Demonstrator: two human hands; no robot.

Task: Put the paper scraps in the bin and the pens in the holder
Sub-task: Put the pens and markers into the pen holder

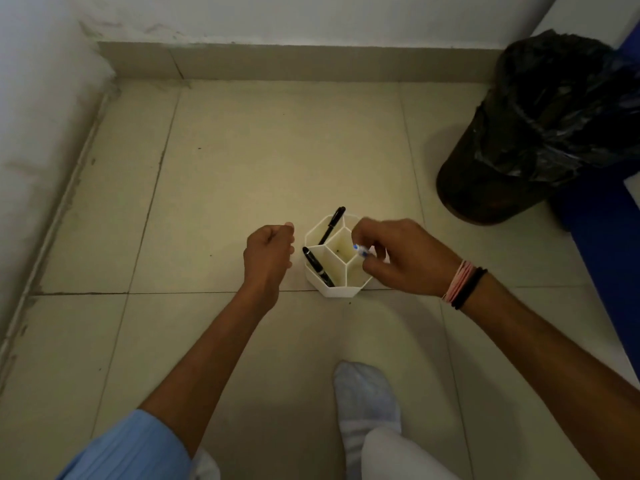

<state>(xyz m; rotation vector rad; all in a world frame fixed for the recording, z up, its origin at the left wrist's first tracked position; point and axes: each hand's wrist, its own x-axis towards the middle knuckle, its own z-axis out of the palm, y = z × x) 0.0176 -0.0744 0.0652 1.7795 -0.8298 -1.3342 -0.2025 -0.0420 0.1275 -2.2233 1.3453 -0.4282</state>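
Observation:
A white hexagonal pen holder (341, 291) with several compartments stands on the tiled floor. One black pen (331, 225) leans in its far-left compartment, and a second black pen (318, 267) rests in the near-left one. My right hand (401, 256) hovers over the holder's right side, fingers pinched on a clear pen with a blue tip (361, 250). To the left of the holder is my left hand (268, 252), loosely curled, with nothing visible in it. No paper scraps are in sight.
A dark bin (512, 143) lined with a black bag stands at the far right, next to a blue cabinet (609, 244). Walls close off the left and far sides. My socked foot (367, 400) rests on the floor near me.

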